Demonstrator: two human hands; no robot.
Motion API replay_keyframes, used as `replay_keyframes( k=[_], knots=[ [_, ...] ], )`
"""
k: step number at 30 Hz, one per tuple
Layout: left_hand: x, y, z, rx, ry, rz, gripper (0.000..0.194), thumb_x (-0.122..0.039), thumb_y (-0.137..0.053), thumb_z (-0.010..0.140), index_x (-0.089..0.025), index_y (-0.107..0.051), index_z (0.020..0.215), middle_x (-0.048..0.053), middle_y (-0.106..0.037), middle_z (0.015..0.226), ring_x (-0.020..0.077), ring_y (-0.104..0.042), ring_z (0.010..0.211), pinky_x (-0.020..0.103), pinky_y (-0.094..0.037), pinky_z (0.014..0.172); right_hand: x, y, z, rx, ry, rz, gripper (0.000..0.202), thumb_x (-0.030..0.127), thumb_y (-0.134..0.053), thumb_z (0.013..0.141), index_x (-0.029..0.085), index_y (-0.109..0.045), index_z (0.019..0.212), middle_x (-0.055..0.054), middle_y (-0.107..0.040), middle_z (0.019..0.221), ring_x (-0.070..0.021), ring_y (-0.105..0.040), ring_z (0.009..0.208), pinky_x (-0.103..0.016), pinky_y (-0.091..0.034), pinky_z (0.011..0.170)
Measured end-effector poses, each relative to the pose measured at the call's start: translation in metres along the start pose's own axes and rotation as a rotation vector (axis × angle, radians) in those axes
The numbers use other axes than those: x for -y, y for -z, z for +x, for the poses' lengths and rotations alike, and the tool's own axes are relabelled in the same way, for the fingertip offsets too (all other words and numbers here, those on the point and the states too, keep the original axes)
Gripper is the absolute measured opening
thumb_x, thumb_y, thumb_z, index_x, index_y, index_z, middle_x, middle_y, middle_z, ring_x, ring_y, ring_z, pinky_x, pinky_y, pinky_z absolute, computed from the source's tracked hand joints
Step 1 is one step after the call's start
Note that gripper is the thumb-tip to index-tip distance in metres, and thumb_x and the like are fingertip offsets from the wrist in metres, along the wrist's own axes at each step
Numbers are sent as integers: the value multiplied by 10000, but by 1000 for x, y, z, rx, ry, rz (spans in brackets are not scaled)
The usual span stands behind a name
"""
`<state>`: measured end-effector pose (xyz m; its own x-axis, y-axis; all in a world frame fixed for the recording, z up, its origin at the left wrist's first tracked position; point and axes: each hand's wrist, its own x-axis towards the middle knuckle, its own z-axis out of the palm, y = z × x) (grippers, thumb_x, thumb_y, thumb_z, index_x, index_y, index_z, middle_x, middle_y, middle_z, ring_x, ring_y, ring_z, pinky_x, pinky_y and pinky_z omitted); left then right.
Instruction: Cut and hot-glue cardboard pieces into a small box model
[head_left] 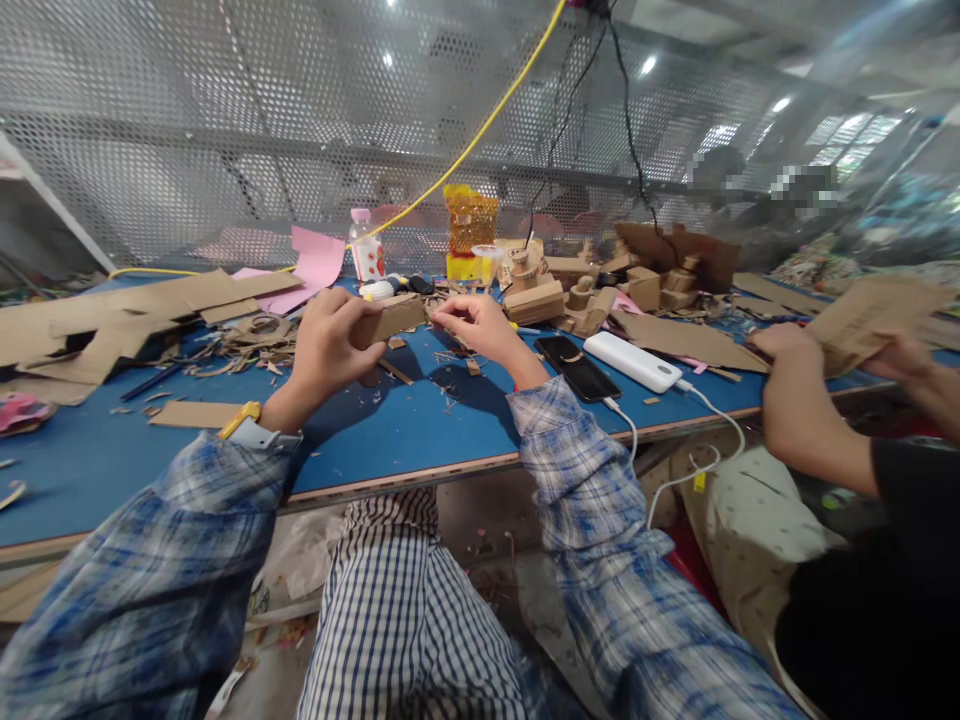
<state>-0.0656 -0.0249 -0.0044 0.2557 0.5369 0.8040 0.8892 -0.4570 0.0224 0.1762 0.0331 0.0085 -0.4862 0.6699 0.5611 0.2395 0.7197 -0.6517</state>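
Observation:
My left hand grips a small folded cardboard piece between thumb and fingers, held just above the blue table. At the right end of that piece, my right hand is closed in a pinch. What its fingertips hold, if anything, is too small to make out. Loose cardboard scraps lie behind and left of my left hand. A black phone with a white cable and a white power bank rest to the right of my right hand.
Cardboard sheets cover the table's left end. Behind my hands stand a pink-capped bottle, a yellow packet and several cardboard constructions. On the right, a co-worker's hands hold a cardboard sheet. A metal mesh screen rises behind.

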Motion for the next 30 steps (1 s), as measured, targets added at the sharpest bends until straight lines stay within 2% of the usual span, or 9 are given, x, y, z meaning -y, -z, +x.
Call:
replay_keyframes(
  k=[2, 4, 7, 13, 17, 21, 25, 30],
  knots=[
    [0, 0, 0, 13, 7, 2, 293, -273, -691, 759, -232, -645, 1046, 63, -602, 928, 253, -557, 895, 383, -456, 787, -2, 0, 0, -22, -6, 13, 117, 216, -631, 871, 142, -721, 870, -72, -737, 932, -165, -658, 863, -308, -512, 812],
    [-1, 1, 0, 18, 15, -1, 297, -277, -694, 758, -230, -646, 1048, 64, -605, 935, 255, -559, 903, 387, -459, 794, -4, -2, 0, -24, -11, 28, 143, 188, -654, 840, 135, -723, 953, -85, -742, 968, -173, -677, 885, -324, -534, 830],
    [-3, 2, 0, 20, 19, -15, 297, -275, -694, 760, -230, -645, 1049, 71, -613, 943, 257, -561, 904, 396, -462, 801, -4, -6, 0, -1, -21, 50, 235, 250, -713, 819, 142, -709, 1027, -91, -745, 985, -183, -686, 883, -338, -555, 808],
    [-7, 3, 0, 33, 12, -2, 286, -252, -686, 762, -235, -649, 1045, 71, -609, 920, 263, -555, 890, 401, -452, 793, 1, -13, -2, -87, 6, -29, 186, 344, -678, 883, 161, -704, 870, -64, -737, 874, -173, -649, 793, -328, -516, 767],
    [-9, 3, -1, 59, 12, 14, 291, -250, -687, 771, -228, -661, 1060, 78, -600, 928, 264, -554, 892, 392, -444, 792, 3, -17, -4, -127, 58, -273, 179, 307, -695, 882, 177, -642, 773, -60, -692, 836, -180, -604, 786, -319, -460, 757],
    [-8, 3, 0, 83, -2, 46, 274, -265, -677, 791, -224, -676, 1062, 79, -591, 931, 269, -561, 897, 391, -439, 789, 3, -19, -7, -103, 131, -462, 173, 264, -567, 964, 197, -608, 810, -76, -654, 868, -209, -579, 838, -330, -407, 780],
    [-5, 2, 1, 91, -19, 56, 286, -248, -682, 791, -241, -688, 1077, 80, -603, 927, 268, -564, 894, 400, -434, 783, -2, -22, -5, -117, 123, -464, 177, 235, -486, 986, 213, -522, 815, -69, -610, 878, -204, -541, 834, -326, -377, 778],
    [-5, 1, 0, 98, -15, 48, 297, -242, -692, 782, -242, -694, 1079, 84, -608, 941, 274, -566, 901, 404, -431, 779, -9, -19, 1, -210, 45, -300, 259, 304, -402, 1030, 240, -418, 780, -11, -537, 775, -165, -496, 756, -301, -365, 744]
  ],
)
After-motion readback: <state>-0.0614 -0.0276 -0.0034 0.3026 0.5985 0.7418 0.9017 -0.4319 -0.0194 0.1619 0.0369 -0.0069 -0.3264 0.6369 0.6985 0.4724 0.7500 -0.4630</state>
